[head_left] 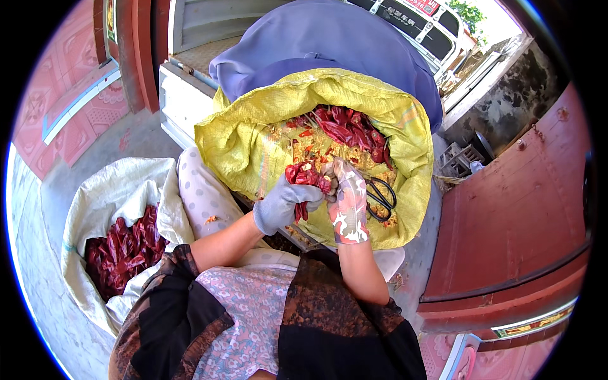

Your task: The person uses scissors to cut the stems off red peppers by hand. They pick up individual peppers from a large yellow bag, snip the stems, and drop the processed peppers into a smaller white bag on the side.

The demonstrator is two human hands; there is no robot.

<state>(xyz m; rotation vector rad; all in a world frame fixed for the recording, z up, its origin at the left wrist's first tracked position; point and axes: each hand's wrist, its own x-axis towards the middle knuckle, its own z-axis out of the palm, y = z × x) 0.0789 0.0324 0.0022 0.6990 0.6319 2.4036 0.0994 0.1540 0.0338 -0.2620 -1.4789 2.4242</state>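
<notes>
My left hand (282, 206), in a grey glove, is closed around a bunch of dried red chilies (304, 175). Its stem end faces right, where my right hand (347, 199) meets it in a camouflage-patterned glove. The right fingers are closed and pinch at that end; the stems are mostly hidden. Both hands are above an open yellow woven sack (250, 142). Inside it, more dried red chilies (351, 130) lie at the far side, with yellow seeds and scraps (307, 149) around them. Black-handled scissors (381, 199) rest in the sack, just right of my right hand.
To the left stands a white woven sack (82, 206) holding dried red chilies (123, 253). A purple-blue cloth-covered bulk (342, 41) rises behind the yellow sack, with a white vehicle (411, 28) beyond. A red metal door (513, 221) is at the right, near a small crate (459, 158).
</notes>
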